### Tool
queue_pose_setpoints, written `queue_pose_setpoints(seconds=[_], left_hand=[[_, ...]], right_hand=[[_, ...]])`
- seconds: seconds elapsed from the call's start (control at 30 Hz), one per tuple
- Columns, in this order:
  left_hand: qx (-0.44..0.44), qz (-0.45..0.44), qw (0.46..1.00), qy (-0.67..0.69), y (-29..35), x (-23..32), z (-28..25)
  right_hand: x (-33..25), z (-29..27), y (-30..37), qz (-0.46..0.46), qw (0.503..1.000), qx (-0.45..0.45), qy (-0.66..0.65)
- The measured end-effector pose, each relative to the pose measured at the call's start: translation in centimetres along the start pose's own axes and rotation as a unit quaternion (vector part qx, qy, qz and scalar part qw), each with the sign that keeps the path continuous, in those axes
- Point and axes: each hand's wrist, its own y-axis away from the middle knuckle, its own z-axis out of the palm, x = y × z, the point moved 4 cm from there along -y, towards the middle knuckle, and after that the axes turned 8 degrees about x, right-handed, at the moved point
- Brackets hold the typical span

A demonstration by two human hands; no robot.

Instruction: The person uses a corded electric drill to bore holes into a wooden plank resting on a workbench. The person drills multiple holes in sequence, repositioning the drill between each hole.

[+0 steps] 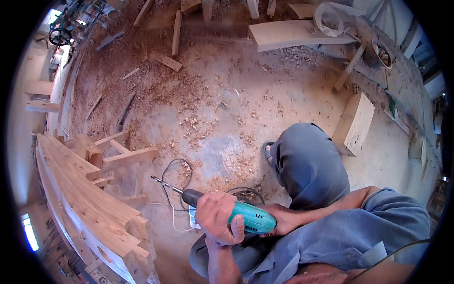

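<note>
A teal power drill lies across in front of my body, its black chuck and long twist bit pointing to the left. Around its front part, just behind the chuck, my left hand is closed, thumb on the near side. My right hand is at the drill's rear end, closed on its grip; the body of the drill hides most of those fingers. The bit's tip is in the air, apart from the wooden workpiece of long curved boards at the left.
A dark cable loops on the floor beyond the drill, by a small white-and-blue box. My bent knee rises at centre right, near a thick wooden block. Wood shavings and offcuts litter the floor; a bucket stands far right.
</note>
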Motion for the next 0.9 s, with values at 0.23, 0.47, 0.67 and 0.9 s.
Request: queue_pose_setpoints(seconds=[0.23, 0.47, 0.67, 0.9], left_hand=[[-0.022, -0.024, 0.999, 0.007, 0.0, -0.6, 0.8], [-0.016, -0.023, 1.000, 0.013, -0.2, -0.8, 1.1], [-0.011, -0.012, 1.000, 0.003, -0.3, -0.2, 1.3], [0.048, 0.032, 0.998, 0.022, -0.5, 1.4, 0.5]], right_hand=[[-0.6, -0.5, 0.0, 0.004, 1.000, 0.006, 0.013], [-0.8, -0.9, -0.1, -0.022, 0.999, 0.029, 0.008], [-0.7, -1.0, 0.1, -0.026, 0.998, 0.045, 0.030], [0.0, -0.3, 1.9, 0.011, 0.998, 0.052, -0.040]])
